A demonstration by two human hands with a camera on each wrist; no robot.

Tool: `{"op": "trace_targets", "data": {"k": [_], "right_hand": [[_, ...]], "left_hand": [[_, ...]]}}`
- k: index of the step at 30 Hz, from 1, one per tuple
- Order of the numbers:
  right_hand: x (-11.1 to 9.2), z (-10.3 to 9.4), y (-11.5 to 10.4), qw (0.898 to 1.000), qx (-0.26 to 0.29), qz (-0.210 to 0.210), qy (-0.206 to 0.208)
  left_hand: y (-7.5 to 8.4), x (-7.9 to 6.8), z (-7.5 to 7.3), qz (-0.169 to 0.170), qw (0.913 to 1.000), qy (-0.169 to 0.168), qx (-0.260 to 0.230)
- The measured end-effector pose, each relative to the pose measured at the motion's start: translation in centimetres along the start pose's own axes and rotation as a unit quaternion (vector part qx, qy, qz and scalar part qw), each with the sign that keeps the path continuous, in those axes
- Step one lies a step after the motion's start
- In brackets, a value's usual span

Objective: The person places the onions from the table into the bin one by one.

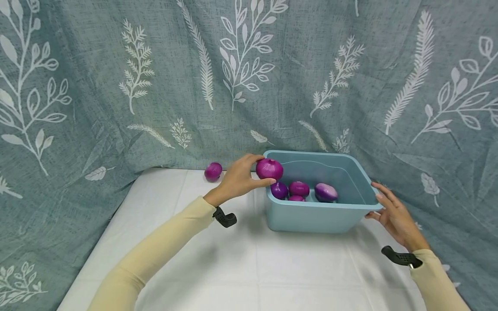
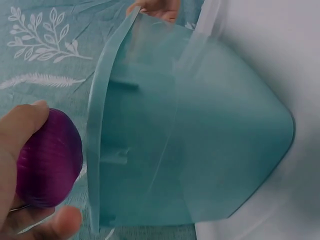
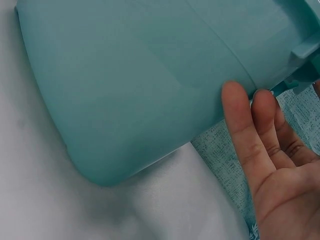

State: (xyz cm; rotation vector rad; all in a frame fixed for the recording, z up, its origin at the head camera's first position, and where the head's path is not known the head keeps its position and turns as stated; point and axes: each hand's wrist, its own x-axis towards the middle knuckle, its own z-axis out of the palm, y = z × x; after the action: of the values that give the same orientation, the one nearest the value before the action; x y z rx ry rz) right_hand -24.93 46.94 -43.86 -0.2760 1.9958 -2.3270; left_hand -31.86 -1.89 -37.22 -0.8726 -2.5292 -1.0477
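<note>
My left hand holds a red onion between thumb and fingers, over the left rim of a blue plastic bin. In the left wrist view the onion is beside the bin's rim. Inside the bin lie a red onion, a glossy violet round piece, a partly hidden purple piece and a purple-and-white piece. At the bin's right end is my right hand; in the right wrist view, extended fingers touch the outer wall.
Another purple onion sits on the white-covered table, left of my left hand near the back edge. Behind the table hangs a grey-green curtain with white leaf prints. Dark straps circle both wrists.
</note>
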Motion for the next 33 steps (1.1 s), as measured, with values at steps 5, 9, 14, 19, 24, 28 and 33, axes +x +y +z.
{"op": "trace_targets", "data": {"k": [5, 9, 14, 19, 24, 28, 33], "right_hand": [[-0.2, -0.1, 0.0, 1.000, -0.002, -0.004, -0.004], [-0.3, -0.1, 0.0, 1.000, -0.011, -0.004, -0.002], [-0.3, -0.3, 0.0, 1.000, -0.006, -0.004, -0.009], [-0.3, -0.5, 0.0, 1.000, 0.004, -0.002, -0.011], [-0.4, -0.5, -0.1, 1.000, 0.009, 0.000, -0.009], [-0.5, -0.5, -0.1, 1.000, 0.016, 0.001, -0.010], [-0.4, -0.5, 0.0, 1.000, 0.020, 0.000, -0.011]], "left_hand": [[0.7, 0.1, 1.1, 0.010, 0.9998, -0.017, 0.005], [1.2, 0.1, 1.6, 0.015, 0.9994, -0.028, 0.012], [1.3, -0.2, 1.8, 0.026, 0.9989, -0.037, 0.013], [0.7, -0.6, 1.6, 0.019, 0.9991, -0.038, 0.002], [-0.8, -0.8, 1.2, 0.013, 0.9996, -0.025, -0.004], [-2.5, -1.1, 0.8, -0.007, 0.9998, -0.020, 0.004], [-5.4, -1.6, 0.3, -0.047, 0.9987, -0.016, 0.012]]}}
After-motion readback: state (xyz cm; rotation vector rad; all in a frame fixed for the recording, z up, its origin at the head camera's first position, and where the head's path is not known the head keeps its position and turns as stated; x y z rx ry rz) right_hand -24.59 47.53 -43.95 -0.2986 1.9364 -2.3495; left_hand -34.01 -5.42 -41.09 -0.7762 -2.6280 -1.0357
